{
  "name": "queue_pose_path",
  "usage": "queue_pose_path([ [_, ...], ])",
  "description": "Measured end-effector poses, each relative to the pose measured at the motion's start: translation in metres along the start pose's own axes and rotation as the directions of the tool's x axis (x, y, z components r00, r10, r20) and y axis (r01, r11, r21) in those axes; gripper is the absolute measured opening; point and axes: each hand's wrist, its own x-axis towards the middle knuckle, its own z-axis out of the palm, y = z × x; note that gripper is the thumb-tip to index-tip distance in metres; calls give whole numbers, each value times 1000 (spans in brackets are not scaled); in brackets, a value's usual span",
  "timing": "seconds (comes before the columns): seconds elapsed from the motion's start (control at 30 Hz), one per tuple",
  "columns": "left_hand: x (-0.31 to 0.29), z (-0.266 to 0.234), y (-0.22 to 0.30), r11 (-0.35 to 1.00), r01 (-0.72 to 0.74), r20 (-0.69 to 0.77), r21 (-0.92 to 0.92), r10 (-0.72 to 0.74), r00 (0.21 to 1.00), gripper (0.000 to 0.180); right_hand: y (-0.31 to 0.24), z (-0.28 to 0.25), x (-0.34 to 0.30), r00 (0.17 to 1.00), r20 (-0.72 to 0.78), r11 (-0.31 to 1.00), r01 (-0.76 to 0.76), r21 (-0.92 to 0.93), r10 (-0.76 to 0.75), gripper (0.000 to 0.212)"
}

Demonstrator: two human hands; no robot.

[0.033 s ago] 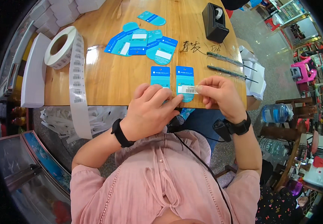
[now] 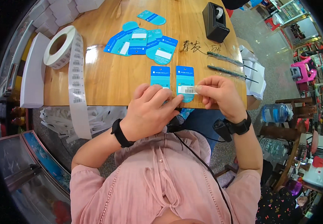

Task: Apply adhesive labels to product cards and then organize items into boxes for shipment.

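Already our right hand pinched a barcode sticker onto one blue card, left hand steadying it empty-gripped; the card pile looked undone.

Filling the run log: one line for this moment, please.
left hand steadies blue card | right hand presses white barcode label onto it | label roll left

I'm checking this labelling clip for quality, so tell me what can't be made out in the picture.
- Head view: the left blue card is half covered by the left hand.
- The lower end of the right blue card lies behind both hands; the right hand pinches the white sticker.
- Print on the label roll is too small.
- The tape dispenser is bent near the rim.
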Motion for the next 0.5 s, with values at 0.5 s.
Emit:
queue_pose_path([
  [0.5,0,3,-4,1000,-5,-44,1,5,999,46,-7,2,12,993,79,996,-80,-40,83,21],
])
